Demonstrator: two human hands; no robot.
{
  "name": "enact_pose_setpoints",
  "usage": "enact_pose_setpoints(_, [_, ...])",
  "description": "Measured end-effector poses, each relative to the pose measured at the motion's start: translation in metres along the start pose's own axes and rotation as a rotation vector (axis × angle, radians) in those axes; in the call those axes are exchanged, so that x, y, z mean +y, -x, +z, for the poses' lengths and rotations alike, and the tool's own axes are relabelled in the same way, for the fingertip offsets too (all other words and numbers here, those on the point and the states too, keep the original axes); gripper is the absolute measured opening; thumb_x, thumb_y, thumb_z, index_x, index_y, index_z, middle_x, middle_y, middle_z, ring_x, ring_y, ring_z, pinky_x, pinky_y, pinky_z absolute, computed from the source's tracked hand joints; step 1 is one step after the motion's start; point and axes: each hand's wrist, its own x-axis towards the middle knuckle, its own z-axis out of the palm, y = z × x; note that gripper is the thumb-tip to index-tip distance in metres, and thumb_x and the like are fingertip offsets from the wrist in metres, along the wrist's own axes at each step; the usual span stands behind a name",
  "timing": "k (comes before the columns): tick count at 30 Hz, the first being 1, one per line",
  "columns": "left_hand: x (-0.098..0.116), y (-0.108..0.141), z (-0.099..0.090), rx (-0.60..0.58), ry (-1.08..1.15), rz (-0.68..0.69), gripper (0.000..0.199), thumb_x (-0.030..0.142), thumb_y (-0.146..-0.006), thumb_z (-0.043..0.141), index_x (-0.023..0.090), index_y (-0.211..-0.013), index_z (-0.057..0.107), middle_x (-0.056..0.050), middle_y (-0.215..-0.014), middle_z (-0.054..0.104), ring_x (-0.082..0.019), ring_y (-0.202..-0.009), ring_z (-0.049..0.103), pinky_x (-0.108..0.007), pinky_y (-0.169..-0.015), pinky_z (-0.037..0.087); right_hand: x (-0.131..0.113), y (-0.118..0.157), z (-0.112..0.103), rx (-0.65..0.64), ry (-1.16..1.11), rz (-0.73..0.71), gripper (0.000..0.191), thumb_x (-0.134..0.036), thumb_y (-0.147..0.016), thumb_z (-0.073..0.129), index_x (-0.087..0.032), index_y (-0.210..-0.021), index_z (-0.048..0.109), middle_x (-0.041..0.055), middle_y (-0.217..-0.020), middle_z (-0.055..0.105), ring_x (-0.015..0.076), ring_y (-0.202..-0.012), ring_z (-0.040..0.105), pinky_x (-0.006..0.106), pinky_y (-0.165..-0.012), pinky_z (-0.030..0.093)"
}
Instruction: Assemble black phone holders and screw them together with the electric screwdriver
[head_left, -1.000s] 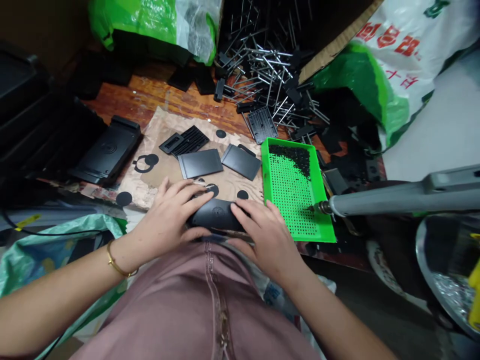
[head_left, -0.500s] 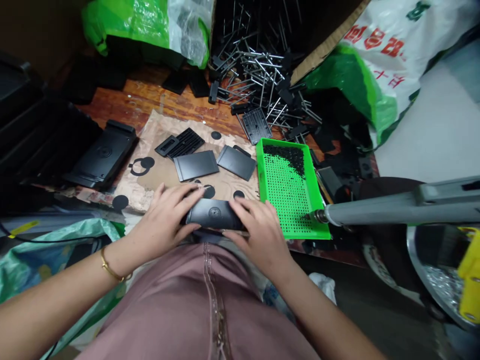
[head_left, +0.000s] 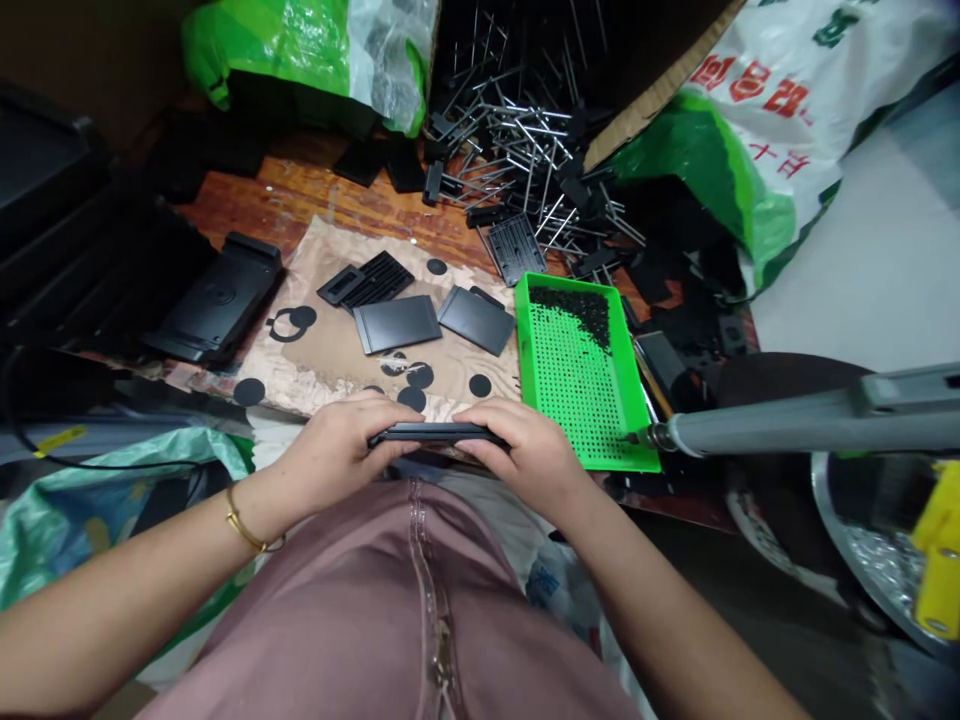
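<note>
A slim black part point(head_left: 437, 432) is held between both hands just above the near edge of the wooden table point(head_left: 262, 205), in front of the zip of the pink garment point(head_left: 337, 610). Its long axis runs left to right, across the body and nearly level, roughly in line with that table edge. A narrow side is turned up toward the head camera, so the broad faces are seen almost edge-on; which one is the front cannot be told. The left hand point(head_left: 330, 455) grips the left end between thumb and fingers, and the right hand point(head_left: 544, 460) grips the right end the same way, leaving the middle uncovered. Beyond the part, a strip of cardboard point(head_left: 330, 350) dotted with black discs point(head_left: 249, 391) gives some room before two smooth black plates point(head_left: 397, 324) and a ribbed black piece point(head_left: 379, 280). To the right, the room is tighter: the left wall of the green tray point(head_left: 523, 350) stands near the right hand, and the tip of a grey driver point(head_left: 772, 405) reaches over the tray's near right corner. To the left, a black holder point(head_left: 217, 295) lies slanted, well apart from the left hand.
</note>
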Motion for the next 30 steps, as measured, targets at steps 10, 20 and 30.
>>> enact_pose_setpoints(10, [0.002, 0.001, 0.006, 0.102, -0.061, 0.02, 0.016, 0.023, -0.088, 0.056, 0.017, -0.098, 0.067, -0.005, -0.085, 0.072, -0.018, -0.08, 0.066, -0.029, -0.072, 0.052, -0.002, -0.001, 0.001, 0.027, 0.136, -0.048, 0.02, -0.027, -0.09, 0.054, -0.016, -0.099, 0.067, 0.004, -0.092, 0.073, 0.0156, -0.086, 0.066, 0.027, -0.078, 0.05])
enact_pose_setpoints(20, [0.013, -0.005, 0.008, 0.184, 0.659, -0.28, 0.046, 0.026, -0.077, 0.066, 0.02, -0.121, 0.054, -0.007, -0.112, 0.067, -0.021, -0.102, 0.064, -0.034, -0.087, 0.051, -0.027, -0.016, 0.019, 0.3, -0.505, 0.372, 0.015, -0.032, -0.088, 0.053, -0.022, -0.098, 0.059, 0.0045, -0.092, 0.069, 0.0188, -0.085, 0.065, 0.034, -0.077, 0.053])
enact_pose_setpoints(30, [0.021, -0.012, -0.008, 0.001, -0.167, -0.086, 0.025, 0.026, -0.088, 0.05, 0.015, -0.106, 0.064, -0.01, -0.098, 0.072, -0.025, -0.088, 0.068, -0.038, -0.077, 0.052, -0.006, 0.004, -0.007, 0.313, 0.146, 0.104, 0.04, -0.035, -0.081, 0.066, -0.024, -0.118, 0.057, 0.0082, -0.118, 0.065, 0.0274, -0.118, 0.054, 0.052, -0.107, 0.033])
